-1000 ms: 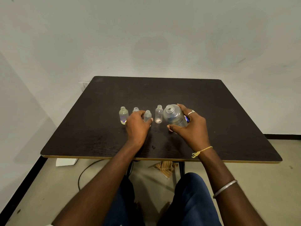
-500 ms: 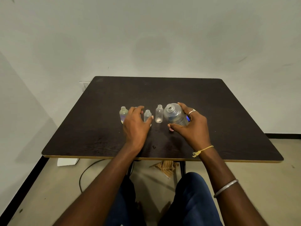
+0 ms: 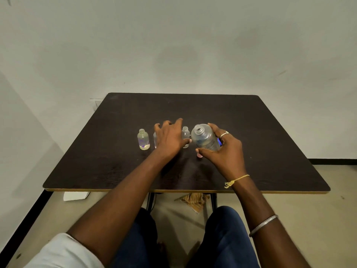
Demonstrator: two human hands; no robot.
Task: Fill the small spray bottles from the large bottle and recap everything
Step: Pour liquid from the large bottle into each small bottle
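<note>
**Big bottle in my right hand, left hand over the small ones**

So I've got the large bottle [image 3: 205, 137] gripped in my right hand [image 3: 224, 151], fingers and thumb wrapped round its body. It's uncapped and tilted, open neck leaning up and to the left, toward the small ones. My left hand [image 3: 170, 139] is spread open with the fingers fanned out over the row of small spray bottles on the dark bench [image 3: 270, 144], not gripping anything as far as I can see.

The leftmost small bottle [image 3: 143, 139] stands upright with no cap, well clear of my hand. A second small bottle [image 3: 155, 139] just peeks out at the left edge of my hand. Another capless one [image 3: 185, 136] sits between my left thumb and the big bottle. Tiny pinkish thing [image 3: 199, 155] on the bench under my right thumb, can't tell what.
</note>
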